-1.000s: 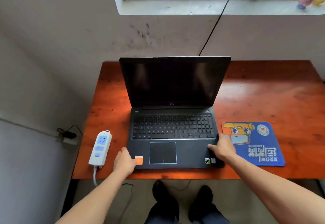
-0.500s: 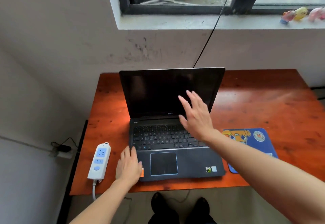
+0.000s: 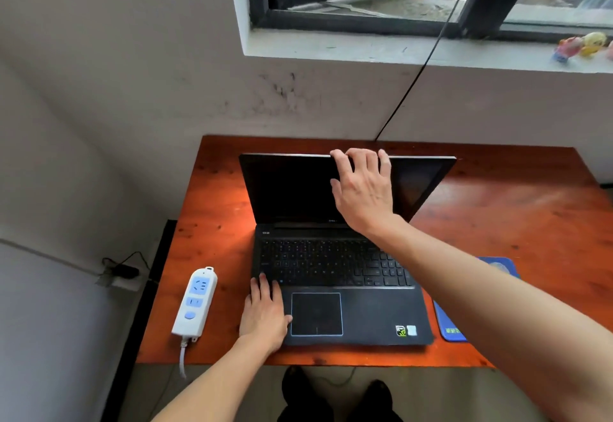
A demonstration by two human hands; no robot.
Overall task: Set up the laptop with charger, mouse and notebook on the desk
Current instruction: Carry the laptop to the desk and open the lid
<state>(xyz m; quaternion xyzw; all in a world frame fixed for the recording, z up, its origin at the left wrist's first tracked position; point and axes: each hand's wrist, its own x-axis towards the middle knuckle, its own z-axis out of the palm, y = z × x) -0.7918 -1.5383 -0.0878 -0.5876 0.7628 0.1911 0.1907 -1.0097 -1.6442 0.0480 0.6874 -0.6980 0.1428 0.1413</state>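
Your right hand (image 3: 363,196) has risen from the palm rest and now curls over the top edge of the laptop (image 3: 331,272) lid, mid-table (image 3: 514,209); your left hand (image 3: 265,317) lies flat, steadying the base. Screen angle first; charger, mouse, notebook unseen.

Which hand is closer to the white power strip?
Left. The left hand lies flat on the laptop's near-left corner, just right of the power strip. The right hand is far away, gripping the screen's top edge.
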